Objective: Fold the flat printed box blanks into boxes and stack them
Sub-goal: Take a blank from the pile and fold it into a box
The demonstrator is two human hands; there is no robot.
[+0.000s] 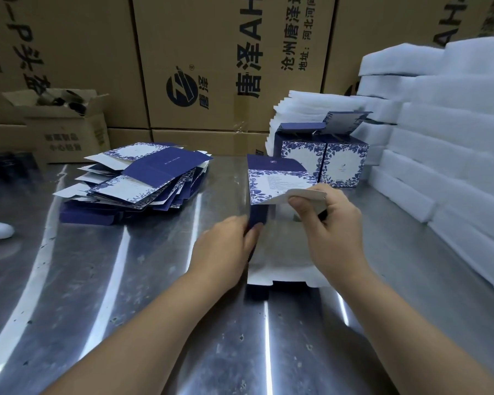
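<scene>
At the centre of the frame, a half-opened box blank (277, 178) rests on the steel worktop (126, 280), its blue floral panel raised. The left hand (226, 246) pinches the dark blue side flap, fingers (255, 232) clamped on its edge. The right hand (334, 229) pinches the white upper flap between thumb and forefinger. Left of centre lies a loose pile of flat blanks (143, 178). At the upper right, two folded boxes (325, 158) stand side by side, just beside stacked white foam slabs (454, 143).

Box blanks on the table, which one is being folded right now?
The blank between both hands: left hand grips its blue edge, right hand pinches a white flap. The rest lie in the pile at left.
</scene>
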